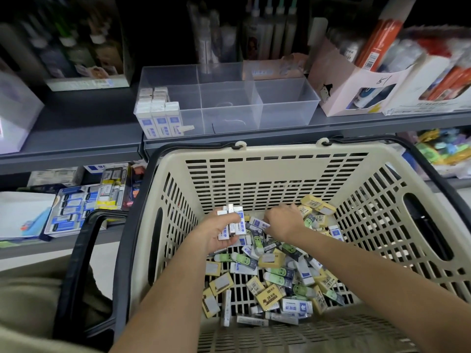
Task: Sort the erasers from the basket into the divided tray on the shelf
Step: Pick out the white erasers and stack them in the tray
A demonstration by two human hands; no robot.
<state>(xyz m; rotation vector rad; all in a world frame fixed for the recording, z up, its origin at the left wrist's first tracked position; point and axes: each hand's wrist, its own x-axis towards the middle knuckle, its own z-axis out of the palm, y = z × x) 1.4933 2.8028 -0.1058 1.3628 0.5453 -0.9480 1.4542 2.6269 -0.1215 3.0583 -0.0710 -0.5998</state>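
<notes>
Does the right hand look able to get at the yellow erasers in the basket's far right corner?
Probably yes: the right hand is down in the basket beside the yellow erasers, which lie uncovered.

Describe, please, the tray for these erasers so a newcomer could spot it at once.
Find the beige basket; the grey shelf runs behind its far rim. The tray stands there, left of a pink carton. It alone is clear plastic with dividers, white-and-blue erasers upright at its left end.
</notes>
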